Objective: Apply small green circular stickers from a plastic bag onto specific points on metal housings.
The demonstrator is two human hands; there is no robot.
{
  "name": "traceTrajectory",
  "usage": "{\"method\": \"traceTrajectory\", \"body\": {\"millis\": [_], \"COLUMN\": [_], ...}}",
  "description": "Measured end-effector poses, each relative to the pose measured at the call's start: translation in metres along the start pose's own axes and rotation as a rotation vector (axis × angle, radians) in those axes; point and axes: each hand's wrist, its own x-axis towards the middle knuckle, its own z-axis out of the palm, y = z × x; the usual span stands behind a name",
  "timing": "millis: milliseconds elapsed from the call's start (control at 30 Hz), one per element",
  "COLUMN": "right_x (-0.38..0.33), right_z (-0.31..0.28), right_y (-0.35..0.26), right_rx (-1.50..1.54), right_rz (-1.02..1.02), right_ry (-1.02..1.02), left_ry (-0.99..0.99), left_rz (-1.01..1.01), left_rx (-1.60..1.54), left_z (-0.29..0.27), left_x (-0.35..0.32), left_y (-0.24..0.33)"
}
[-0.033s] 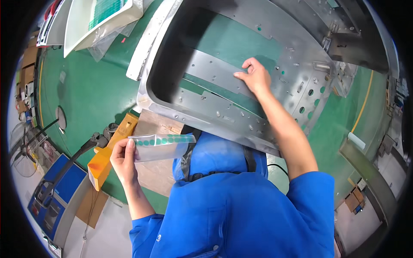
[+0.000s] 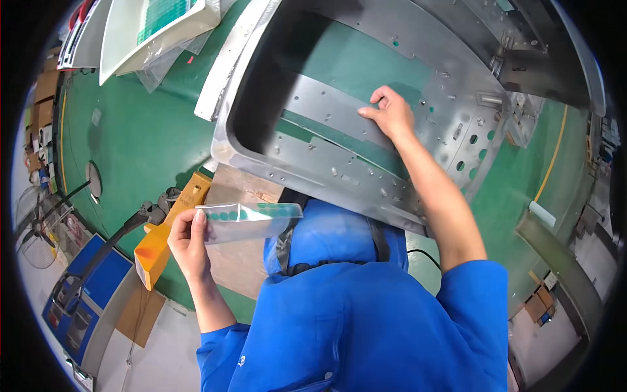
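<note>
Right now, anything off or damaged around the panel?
Nothing stands out. The right hand presses flat on the metal panel, which shows no visible dents or bends. The left hand holds a clear sheet of green dot stickers, slightly curled but intact. No spills on the green floor.

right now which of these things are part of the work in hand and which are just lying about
In hand:
- left hand holding a clear strip of green round stickers
- right hand pressed on the grey metal panel with holes

Lying about:
- white tray on the green floor
- yellow bar
- blue cabinet
- cardboard
</note>
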Motion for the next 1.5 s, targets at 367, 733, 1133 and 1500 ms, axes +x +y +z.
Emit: {"method": "traceTrajectory", "body": {"millis": [367,733,1133,1500], "right_x": [-0.173,-0.194,-0.192,-0.185], "right_z": [-0.023,-0.017,-0.013,-0.023], "right_y": [-0.132,-0.105,-0.104,-0.087], "right_rx": [0.349,0.416,0.096,0.203], "right_rz": [-0.586,-0.417,-0.715,-0.509], "right_ry": [-0.61,-0.415,-0.115,-0.368], "left_ry": [-0.256,-0.383,-0.423,-0.5], "left_rz": [0.358,0.179,0.185,0.838], "left_rx": [-0.121,-0.251,-0.178,0.621], "left_z": [0.042,0.046,0.049,0.053], "left_x": [-0.031,-0.034,-0.027,-0.013], "left_y": [0.007,-0.016,-0.017,0.039]}}
